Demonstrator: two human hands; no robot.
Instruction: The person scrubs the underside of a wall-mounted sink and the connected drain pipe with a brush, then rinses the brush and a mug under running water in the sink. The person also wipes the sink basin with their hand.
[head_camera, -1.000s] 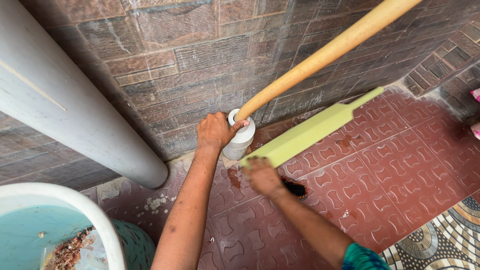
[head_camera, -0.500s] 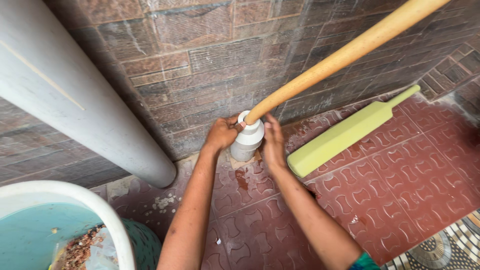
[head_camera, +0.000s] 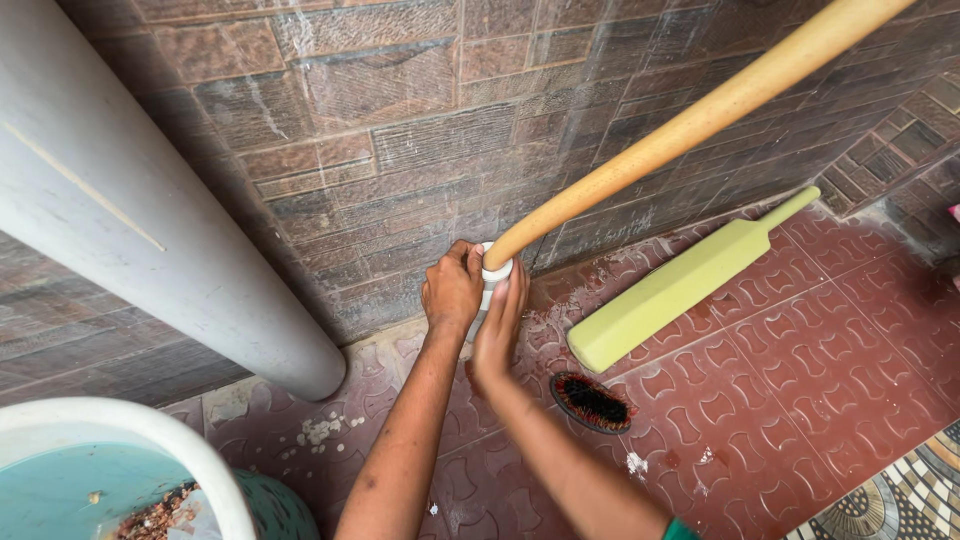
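Both hands wrap the white pipe fitting (head_camera: 494, 272) at the floor's wall edge, left hand (head_camera: 452, 290) fingers curled, right hand (head_camera: 497, 325) fingers pressed flat; keep the wooden handle (head_camera: 690, 125) seated straight while squeezing

A white plastic fitting (head_camera: 494, 272) stands on the floor tight against its wall edge, mostly hidden. A long yellowish wooden handle (head_camera: 690, 120) rises from its top, slanting up and right.

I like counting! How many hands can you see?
2. The left hand and the right hand both clasp the white pipe fitting at the foot of the brick wall, where the wooden pole ends.
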